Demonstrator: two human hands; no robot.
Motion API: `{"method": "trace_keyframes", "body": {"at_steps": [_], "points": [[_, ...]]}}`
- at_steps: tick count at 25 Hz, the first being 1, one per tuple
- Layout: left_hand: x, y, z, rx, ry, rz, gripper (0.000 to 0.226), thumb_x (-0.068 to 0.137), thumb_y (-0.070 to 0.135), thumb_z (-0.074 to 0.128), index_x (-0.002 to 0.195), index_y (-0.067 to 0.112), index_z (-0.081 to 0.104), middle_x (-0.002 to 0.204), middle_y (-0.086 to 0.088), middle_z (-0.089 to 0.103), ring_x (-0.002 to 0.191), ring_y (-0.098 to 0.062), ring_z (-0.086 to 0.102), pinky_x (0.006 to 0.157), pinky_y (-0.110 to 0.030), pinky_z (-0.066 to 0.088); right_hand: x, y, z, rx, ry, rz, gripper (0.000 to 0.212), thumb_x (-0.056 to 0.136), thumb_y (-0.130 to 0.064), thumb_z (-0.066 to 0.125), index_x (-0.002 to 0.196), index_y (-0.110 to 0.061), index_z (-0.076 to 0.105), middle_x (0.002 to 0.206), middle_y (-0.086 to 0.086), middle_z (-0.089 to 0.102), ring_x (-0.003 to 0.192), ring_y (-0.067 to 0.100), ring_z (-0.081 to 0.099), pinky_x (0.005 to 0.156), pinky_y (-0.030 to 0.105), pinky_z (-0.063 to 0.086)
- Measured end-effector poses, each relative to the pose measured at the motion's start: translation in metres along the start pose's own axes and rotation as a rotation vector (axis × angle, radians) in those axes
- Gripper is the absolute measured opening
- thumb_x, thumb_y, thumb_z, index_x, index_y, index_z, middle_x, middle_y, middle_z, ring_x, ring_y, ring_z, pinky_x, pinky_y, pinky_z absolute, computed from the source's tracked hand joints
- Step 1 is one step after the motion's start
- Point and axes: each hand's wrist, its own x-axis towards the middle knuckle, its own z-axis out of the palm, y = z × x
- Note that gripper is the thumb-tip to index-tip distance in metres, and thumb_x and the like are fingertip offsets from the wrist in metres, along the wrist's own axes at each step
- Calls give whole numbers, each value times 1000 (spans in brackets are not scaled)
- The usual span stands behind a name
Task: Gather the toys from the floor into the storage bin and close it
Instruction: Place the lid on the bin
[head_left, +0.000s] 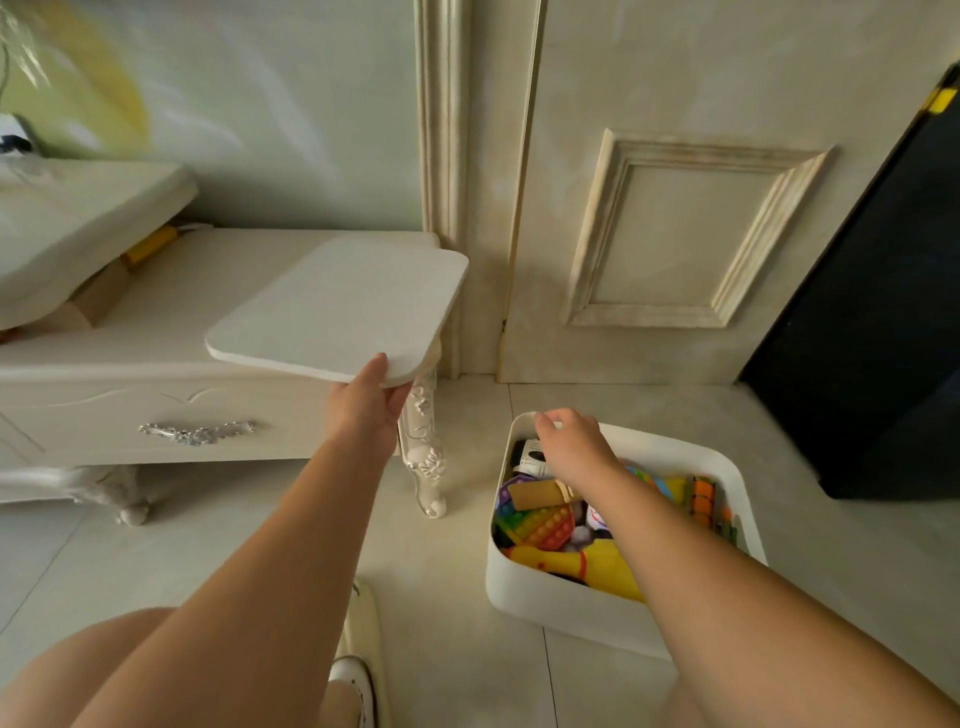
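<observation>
A white storage bin (561, 603) stands uncovered on the floor at the right, filled with several toys: a rainbow pop-it pad (540, 525), a yellow rubber chicken (587, 564) and an orange block toy (702, 500). My left hand (366, 400) grips the near edge of the flat white lid (332, 306), held level in the air above the cabinet's corner. My right hand (569, 441) rests on the bin's far left rim, fingers curled over it.
A cream cabinet (156, 405) with a silver drawer handle and carved legs stands at the left. A panelled door (675, 234) is straight ahead, and a dark panel (872, 338) leans at the right. My knees and a white shoe (358, 670) are at the bottom.
</observation>
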Motion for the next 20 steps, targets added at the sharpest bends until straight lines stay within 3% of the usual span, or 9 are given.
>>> {"method": "trace_keyframes", "body": {"at_steps": [4, 8, 12, 16, 18, 20], "points": [[-17, -12, 13, 153, -105, 33, 29, 91, 0, 57, 120, 1, 54, 106, -12, 65, 87, -22, 67, 63, -27, 61, -5, 5, -5, 38, 42, 8, 45, 100, -39, 36, 138, -16, 47, 140, 15, 43, 122, 32, 49, 97, 34, 39], [-28, -42, 13, 340, -275, -17, 39, 90, 1, 58, 128, 7, 51, 121, -12, 63, 108, -29, 63, 62, -30, 60, -9, 17, -19, 125, 144, 47, 49, 102, -39, 32, 140, -10, 42, 143, 17, 44, 127, 34, 47, 100, 37, 38], [-34, -73, 15, 490, -421, -114, 44, 91, 3, 58, 132, 14, 48, 127, -10, 60, 111, -28, 61, 71, -36, 59, -4, 39, -45, 514, 340, 263, 60, 101, -49, 25, 146, -9, 29, 144, 18, 46, 126, 38, 49, 105, 44, 39], [-31, -97, 1, 626, -508, -305, 40, 91, 5, 57, 129, 18, 52, 125, -8, 63, 110, -26, 62, 84, -41, 56, -5, 93, -68, 1118, 593, 521, 61, 94, -50, 47, 143, -19, 30, 126, 10, 57, 103, 32, 65, 90, 48, 55], [-25, -102, -12, 734, -580, -444, 38, 92, 9, 59, 128, 19, 54, 124, -7, 64, 113, -26, 61, 88, -39, 56, -15, 126, -75, 1136, 726, 620, 61, 90, -39, 57, 141, -15, 34, 129, 13, 57, 104, 32, 64, 87, 46, 56], [-21, -106, -26, 818, -639, -574, 35, 92, 13, 60, 126, 20, 55, 124, -7, 64, 113, -25, 62, 88, -36, 57, -32, 154, -82, 979, 761, 727, 54, 91, -31, 56, 136, -6, 43, 129, 15, 57, 98, 31, 61, 81, 40, 52]]}}
